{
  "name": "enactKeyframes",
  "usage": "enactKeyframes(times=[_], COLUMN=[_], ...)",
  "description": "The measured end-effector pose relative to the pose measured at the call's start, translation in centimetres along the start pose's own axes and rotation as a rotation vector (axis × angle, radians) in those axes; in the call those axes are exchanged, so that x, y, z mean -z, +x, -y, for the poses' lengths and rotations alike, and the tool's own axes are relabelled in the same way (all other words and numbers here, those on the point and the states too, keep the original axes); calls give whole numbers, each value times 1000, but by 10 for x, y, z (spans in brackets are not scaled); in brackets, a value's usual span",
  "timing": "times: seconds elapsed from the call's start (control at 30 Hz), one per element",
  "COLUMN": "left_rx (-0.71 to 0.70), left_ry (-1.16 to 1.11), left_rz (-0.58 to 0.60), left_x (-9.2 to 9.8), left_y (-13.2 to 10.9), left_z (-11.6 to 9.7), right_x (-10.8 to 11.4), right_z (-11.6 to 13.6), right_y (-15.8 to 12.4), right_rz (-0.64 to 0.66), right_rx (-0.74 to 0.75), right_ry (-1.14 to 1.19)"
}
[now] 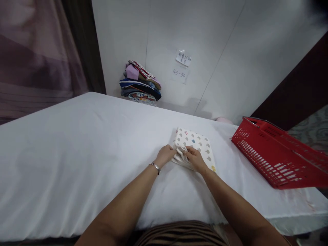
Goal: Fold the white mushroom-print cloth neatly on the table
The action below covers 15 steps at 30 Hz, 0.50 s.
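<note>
A white cloth with grey, red, blue and yellow printed figures, folded into a flat bundle [200, 145], lies on the white-covered table in front of me. My left hand [166, 154], with a bracelet at its wrist, pinches the bundle's near left corner. Beside it, my right hand [195, 158] grips the bunched near edge of the same cloth. Between the two hands the fabric is gathered and creased. My fingers hide part of that edge, and I cannot tell what kind of garment or cloth it is.
A red plastic basket [269, 157] with metal handles stands at the right. Several folded clothes make a stack [140, 83] at the back, against the wall. Handwritten paper notes [183, 58] hang on the wall. A pinkish curtain [38, 51] hangs at the left.
</note>
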<state>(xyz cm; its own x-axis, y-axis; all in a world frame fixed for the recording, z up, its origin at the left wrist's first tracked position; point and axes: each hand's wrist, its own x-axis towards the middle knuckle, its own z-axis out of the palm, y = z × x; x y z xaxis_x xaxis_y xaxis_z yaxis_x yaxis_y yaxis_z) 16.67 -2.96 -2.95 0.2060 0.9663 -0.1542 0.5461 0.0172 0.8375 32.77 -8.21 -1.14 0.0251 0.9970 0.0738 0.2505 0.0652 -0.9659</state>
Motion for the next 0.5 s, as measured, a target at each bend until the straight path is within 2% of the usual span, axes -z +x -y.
enactKeyframes(times=[0.1, 0.3, 0.43, 0.5], left_rx=[-21, -54, -68, -65], left_ry=[-88, -106, -132, -158], left_rz=[-41, -39, 17, 52], left_x=[1, 4, 7, 7], left_y=[0, -1, -1, 0], left_z=[-2, -6, -3, -1], right_x=[0, -3, -2, 1], right_z=[0, 0, 3, 4], right_y=[0, 7, 2, -4], right_rz=[33, -51, 51, 76], right_rx=[46, 157, 348, 382], right_ry=[-53, -412, -662, -786])
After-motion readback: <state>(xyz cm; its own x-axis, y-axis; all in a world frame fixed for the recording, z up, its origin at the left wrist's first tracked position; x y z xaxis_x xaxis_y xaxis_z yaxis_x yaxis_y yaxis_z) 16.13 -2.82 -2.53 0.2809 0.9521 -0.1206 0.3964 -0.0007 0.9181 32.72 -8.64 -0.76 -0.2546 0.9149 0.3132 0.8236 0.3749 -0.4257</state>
